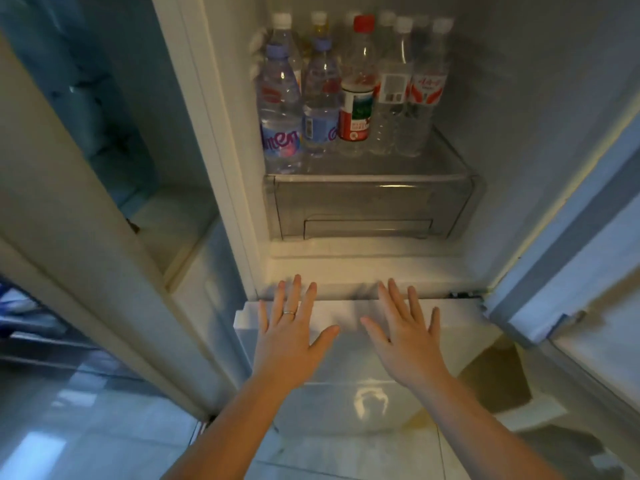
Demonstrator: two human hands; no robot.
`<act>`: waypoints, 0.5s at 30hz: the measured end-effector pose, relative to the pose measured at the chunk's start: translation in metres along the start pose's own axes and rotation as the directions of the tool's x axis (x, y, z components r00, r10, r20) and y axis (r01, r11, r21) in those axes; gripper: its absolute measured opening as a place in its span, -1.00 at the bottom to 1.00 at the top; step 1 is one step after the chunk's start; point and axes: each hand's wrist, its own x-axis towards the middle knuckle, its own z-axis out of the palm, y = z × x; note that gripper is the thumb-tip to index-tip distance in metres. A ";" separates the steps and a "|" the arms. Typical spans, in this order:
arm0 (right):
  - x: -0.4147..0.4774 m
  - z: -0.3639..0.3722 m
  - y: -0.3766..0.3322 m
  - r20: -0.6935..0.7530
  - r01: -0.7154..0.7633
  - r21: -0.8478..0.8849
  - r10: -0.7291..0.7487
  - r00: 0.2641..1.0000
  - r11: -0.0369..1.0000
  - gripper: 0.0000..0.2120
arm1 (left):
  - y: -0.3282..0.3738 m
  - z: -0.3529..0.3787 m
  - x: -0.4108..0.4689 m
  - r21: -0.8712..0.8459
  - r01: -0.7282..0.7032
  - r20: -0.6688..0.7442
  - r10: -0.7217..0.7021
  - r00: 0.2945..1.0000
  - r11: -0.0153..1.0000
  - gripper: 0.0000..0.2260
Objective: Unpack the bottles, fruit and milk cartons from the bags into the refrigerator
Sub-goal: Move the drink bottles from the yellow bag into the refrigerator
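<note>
Plastic bottles (349, 98) are seen on the shelf (446, 161), well beyond the left hand (291, 337) and right hand (405, 341), which are spread flat on the white drawer (346, 386).

The fridge (519, 133) stands open, its door (86, 237) swung out to the left. Inside, water bottles (313, 109) stand upright in a tight cluster on the shelf above a clear drawer (367, 206), a red-capped bottle (356, 95) among them. Below, the left hand (291, 337), wearing a ring (289, 312), and the right hand (405, 341) lie side by side, fingers straight and spread, flat against the top front of a white drawer (346, 386). Pale tiled floor (104, 427) shows beneath.
</note>
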 end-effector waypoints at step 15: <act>-0.118 0.019 0.057 0.227 0.231 0.054 -0.237 0.944 0.971 -0.34 | 0.087 0.036 -0.186 -0.148 0.388 0.014 -0.390 0.921 0.910 -0.25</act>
